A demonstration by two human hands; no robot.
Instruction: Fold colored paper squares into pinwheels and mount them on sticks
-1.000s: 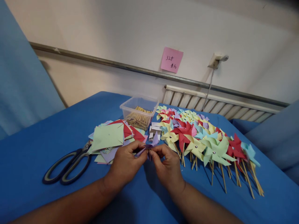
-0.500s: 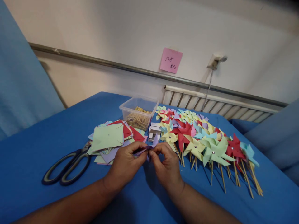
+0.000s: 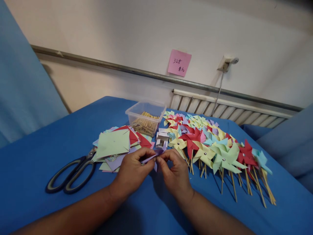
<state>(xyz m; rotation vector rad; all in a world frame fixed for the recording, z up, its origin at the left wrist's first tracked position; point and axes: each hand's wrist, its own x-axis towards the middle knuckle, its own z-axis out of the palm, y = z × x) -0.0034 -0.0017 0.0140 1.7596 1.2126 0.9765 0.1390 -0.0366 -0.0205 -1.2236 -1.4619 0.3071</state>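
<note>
A purple paper pinwheel piece (image 3: 149,158), partly folded, is pinched between both hands above the blue cloth. My left hand (image 3: 130,169) is closed on its left side, thumb against the forefinger. On the right, my right hand (image 3: 174,171) pinches it near the middle; its fingertips almost meet the left ones. The fingers hide much of the paper and whatever is at its centre. Just behind the hands stands a small open cardboard box (image 3: 162,138). To the left lies a pile of coloured paper squares (image 3: 112,143), the top one pale green.
Large dark-handled scissors (image 3: 73,173) lie at the left, blades under the papers. A clear plastic tub (image 3: 145,119) of short wooden sticks stands behind. Several finished pinwheels (image 3: 205,153) on sticks cover the right side. A radiator (image 3: 227,109) and metal pipe (image 3: 137,72) run along the wall.
The purple paper has shifted slightly between my fingers; its upright point now sits lower. Both hands stay almost in place, still closed on it.
</note>
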